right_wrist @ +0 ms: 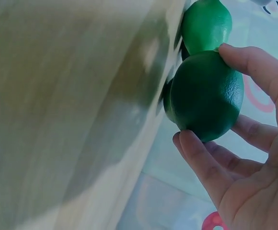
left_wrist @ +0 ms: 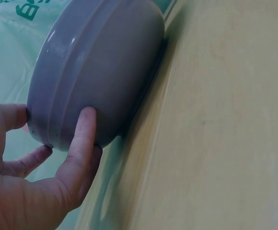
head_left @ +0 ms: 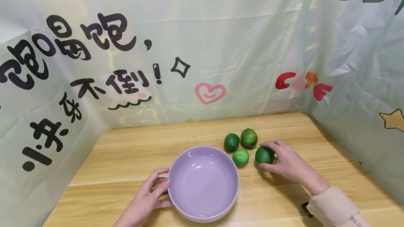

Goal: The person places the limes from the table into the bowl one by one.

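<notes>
A glossy light-purple bowl (head_left: 203,185) stands on the table, its inside bare. My left hand (head_left: 148,193) holds the bowl's left side, thumb and fingers spread against the outer wall; in the left wrist view the fingertips (left_wrist: 87,117) press on that wall. To the right of the bowl, my right hand (head_left: 288,162) grips a dark green lime (head_left: 264,155) between thumb and fingers. The right wrist view has this lime (right_wrist: 207,96) large, with a brighter green lime (right_wrist: 206,26) behind it.
Three more limes sit close together behind and right of the bowl: a dark one (head_left: 231,142), a mottled one (head_left: 249,137) and a bright green one (head_left: 241,158). Printed cloth (head_left: 246,62) hangs around the wooden table (head_left: 132,150). A small black object (head_left: 306,209) lies by the right sleeve.
</notes>
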Demonstrator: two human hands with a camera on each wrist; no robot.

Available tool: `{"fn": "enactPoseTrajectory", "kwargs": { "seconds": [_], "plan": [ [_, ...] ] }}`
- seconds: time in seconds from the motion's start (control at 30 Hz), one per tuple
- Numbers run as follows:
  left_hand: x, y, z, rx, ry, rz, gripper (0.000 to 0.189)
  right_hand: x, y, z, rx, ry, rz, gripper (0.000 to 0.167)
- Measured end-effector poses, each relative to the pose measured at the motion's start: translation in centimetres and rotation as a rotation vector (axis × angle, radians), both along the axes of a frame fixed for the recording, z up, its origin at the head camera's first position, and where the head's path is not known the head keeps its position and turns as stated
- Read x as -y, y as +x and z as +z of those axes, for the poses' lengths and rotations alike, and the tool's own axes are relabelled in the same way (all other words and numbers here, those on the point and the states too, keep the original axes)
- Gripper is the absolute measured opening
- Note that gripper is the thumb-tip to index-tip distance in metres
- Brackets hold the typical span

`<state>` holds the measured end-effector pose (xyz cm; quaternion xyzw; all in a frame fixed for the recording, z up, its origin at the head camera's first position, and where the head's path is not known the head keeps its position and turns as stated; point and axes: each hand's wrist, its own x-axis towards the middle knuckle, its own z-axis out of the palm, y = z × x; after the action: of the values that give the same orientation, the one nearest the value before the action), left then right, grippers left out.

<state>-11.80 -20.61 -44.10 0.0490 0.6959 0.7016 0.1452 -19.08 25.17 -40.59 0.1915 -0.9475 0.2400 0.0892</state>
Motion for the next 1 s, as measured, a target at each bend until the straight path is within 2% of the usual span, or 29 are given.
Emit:
{"fn": "enactPoseTrajectory", "kwargs": {
  "seconds": [0.37,1.0],
  "plan": [
    [0.0,0.0,-0.1,0.007,0.0,0.018,0.055,0.2,0.5,1.2,0.002,-0.01,-0.008,0.066],
    [0.0,0.0,-0.3,0.006,0.014,0.016,0.054,2.5,2.4,4.1,-0.161,-0.025,0.072,0.064]
  ]
}}
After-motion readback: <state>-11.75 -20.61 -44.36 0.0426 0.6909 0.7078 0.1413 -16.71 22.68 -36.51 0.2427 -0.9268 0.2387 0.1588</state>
